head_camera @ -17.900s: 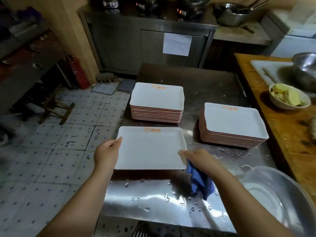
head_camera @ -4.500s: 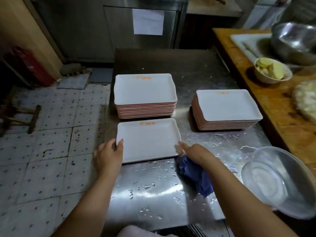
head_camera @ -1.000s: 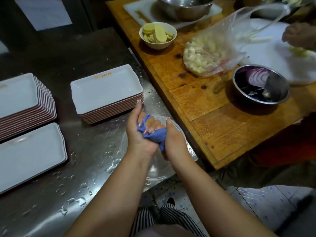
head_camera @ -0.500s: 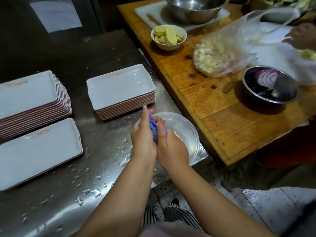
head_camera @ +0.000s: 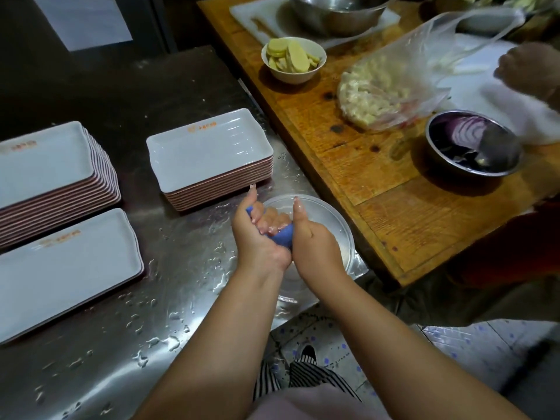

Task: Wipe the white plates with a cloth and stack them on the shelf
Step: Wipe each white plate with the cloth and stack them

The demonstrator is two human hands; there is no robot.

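While both hands, left hand (head_camera: 260, 237) and right hand (head_camera: 315, 247), are clenching the blue cloth (head_camera: 283, 236) over the clear bowl (head_camera: 342, 225), twisting harder is sparing the plates drips.

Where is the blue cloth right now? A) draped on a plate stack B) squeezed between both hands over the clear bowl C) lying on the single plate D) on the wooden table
B: both hands, left and right, grip the cloth above the bowl.

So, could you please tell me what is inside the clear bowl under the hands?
The clear bowl looks empty on its visible right side. Both hands and the blue cloth cover its left side and middle; any water there cannot be made out.
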